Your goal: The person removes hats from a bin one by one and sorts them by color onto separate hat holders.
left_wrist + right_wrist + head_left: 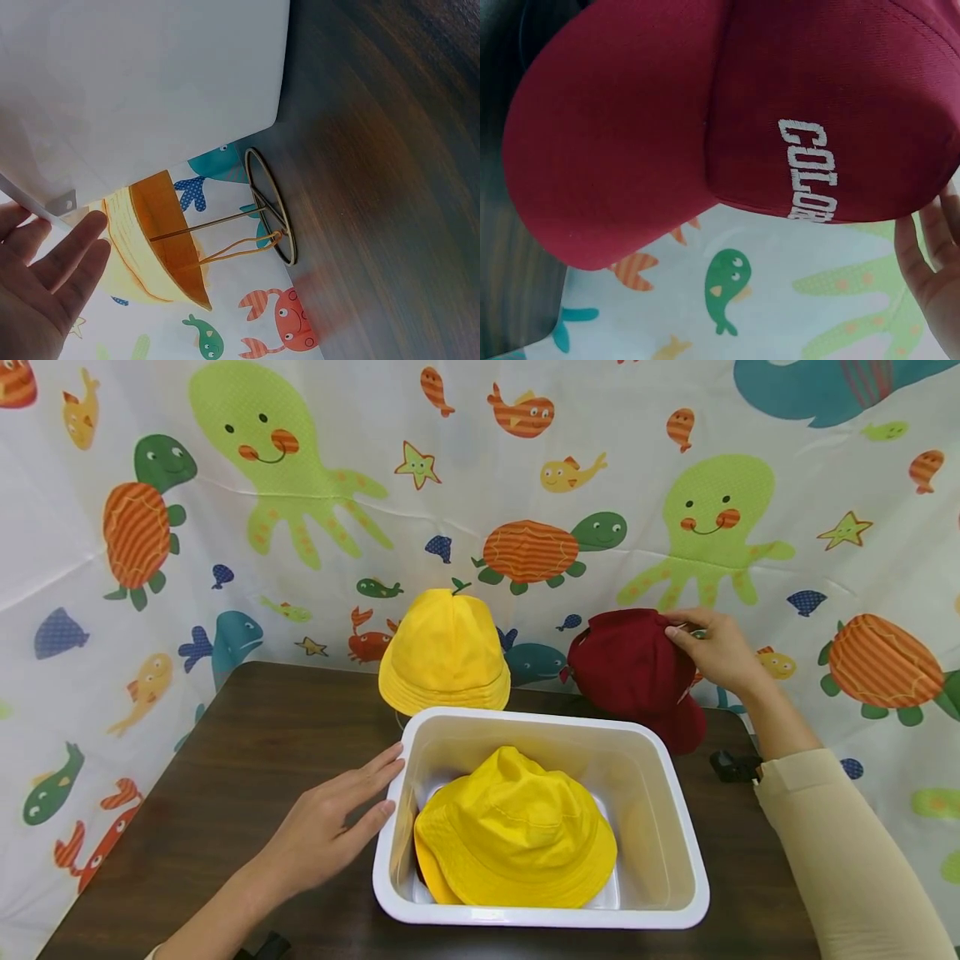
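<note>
Backdrop: sea-animal curtain behind wooden table.
Right hand: I pinch the dark-red baseball cap at its crown, behind the white tub.
Left hand: fingers nearly straight, I touch the tub's left rim.
Tub: yellow bucket hat inside.

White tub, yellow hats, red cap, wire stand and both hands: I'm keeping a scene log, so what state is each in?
White tub: upright, open-topped, partly filled.
Yellow hat in the tub: crown up, creased.
Yellow hat behind the tub: crown up, on the stand.
Wire stand: upright, supporting that hat.
Red cap: tilted, held, brim low.
Left hand: fingers extended at the tub's rim.
Right hand: pinching the cap's crown.
</note>
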The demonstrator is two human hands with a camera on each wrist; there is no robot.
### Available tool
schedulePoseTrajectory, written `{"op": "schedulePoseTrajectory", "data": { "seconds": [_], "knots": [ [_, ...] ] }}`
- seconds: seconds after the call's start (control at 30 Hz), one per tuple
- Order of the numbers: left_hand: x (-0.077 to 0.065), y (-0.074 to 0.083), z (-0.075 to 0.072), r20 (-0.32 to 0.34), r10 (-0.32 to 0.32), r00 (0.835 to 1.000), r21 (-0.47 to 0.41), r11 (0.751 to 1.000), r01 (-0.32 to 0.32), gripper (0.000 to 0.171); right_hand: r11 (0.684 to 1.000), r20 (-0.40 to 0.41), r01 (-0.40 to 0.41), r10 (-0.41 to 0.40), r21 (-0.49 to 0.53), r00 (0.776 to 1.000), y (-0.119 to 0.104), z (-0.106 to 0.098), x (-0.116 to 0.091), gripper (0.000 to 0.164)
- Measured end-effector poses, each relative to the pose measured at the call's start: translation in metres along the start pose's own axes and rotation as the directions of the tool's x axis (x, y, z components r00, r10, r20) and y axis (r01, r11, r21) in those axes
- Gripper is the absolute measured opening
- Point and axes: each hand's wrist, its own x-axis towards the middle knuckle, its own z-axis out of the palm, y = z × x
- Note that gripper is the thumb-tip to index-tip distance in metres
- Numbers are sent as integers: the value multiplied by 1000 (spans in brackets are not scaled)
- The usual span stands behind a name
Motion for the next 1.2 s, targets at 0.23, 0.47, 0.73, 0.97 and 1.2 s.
{"op": "schedulePoseTrajectory", "data": {
  "seconds": [0.23,0.47,0.73,0.97,1.2],
  "knots": [
    [2,-4,1,6,3,1000,3,1000,-3,60,1000,-33,-6,6,12,999,-4,-1,-1,36],
    [1,-6,1,1,23,1000,18,1000,-23,61,1000,-33,15,-15,6,999,-13,-7,-6,40],
    [2,-7,1,10,16,1000,30,999,-16,61,998,-19,54,-54,-24,998,-24,-12,-11,40],
    [1,-6,0,20,7,1000,32,999,-7,60,990,-18,123,-125,-65,992,-36,-12,-18,37],
    [1,-6,0,17,11,1000,29,1000,-11,61,978,-30,196,-199,-70,980,-47,-12,-25,36]
  ]
}}
